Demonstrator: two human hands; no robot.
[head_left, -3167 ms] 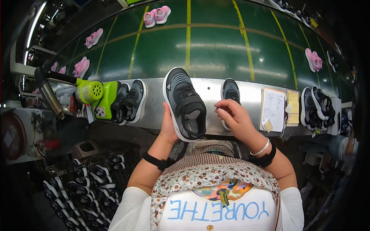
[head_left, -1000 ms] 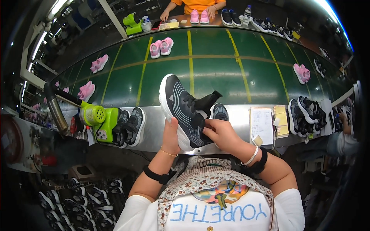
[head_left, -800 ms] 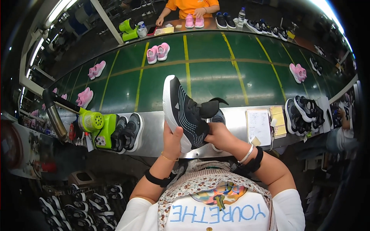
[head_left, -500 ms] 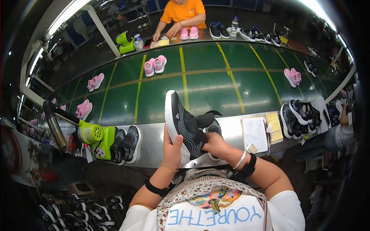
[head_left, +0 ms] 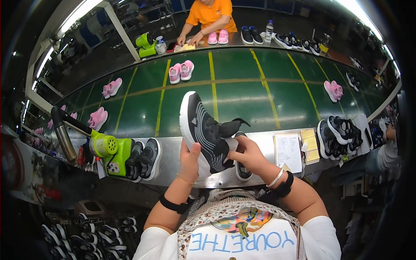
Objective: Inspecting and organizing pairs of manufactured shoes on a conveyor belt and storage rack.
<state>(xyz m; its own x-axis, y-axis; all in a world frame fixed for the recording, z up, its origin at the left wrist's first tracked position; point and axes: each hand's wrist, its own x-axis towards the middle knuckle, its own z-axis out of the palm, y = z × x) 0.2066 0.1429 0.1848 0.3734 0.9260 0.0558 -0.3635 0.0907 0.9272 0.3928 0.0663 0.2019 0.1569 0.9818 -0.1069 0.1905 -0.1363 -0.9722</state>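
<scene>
A black sneaker [head_left: 203, 123] with grey wavy lines and a white sole is held up, toe pointing away and sole turned to the left. My left hand [head_left: 189, 159] is closed around the sole near the heel. At the shoe's opening, my right hand [head_left: 251, 155] grips the collar between thumb and fingers, next to a pale patch that may be lining or paper. A black strap or tongue sticks out above that hand. Partly hidden behind my right hand, another dark shoe [head_left: 243, 171] sits on the metal ledge [head_left: 262, 143].
A green hot-air tool [head_left: 106, 145] and a dark pair of sneakers [head_left: 149, 159] stand left on the ledge. Right are notebooks [head_left: 287, 151] and stacked black shoes [head_left: 340, 132]. Pink shoes [head_left: 181, 71] lie on the green conveyor [head_left: 234, 99]; a person in orange [head_left: 211, 17] works across it.
Both hands have raised the sneaker slightly and shifted it left. My right hand has moved up along the opening, showing the pale patch. The view has shifted a little.
</scene>
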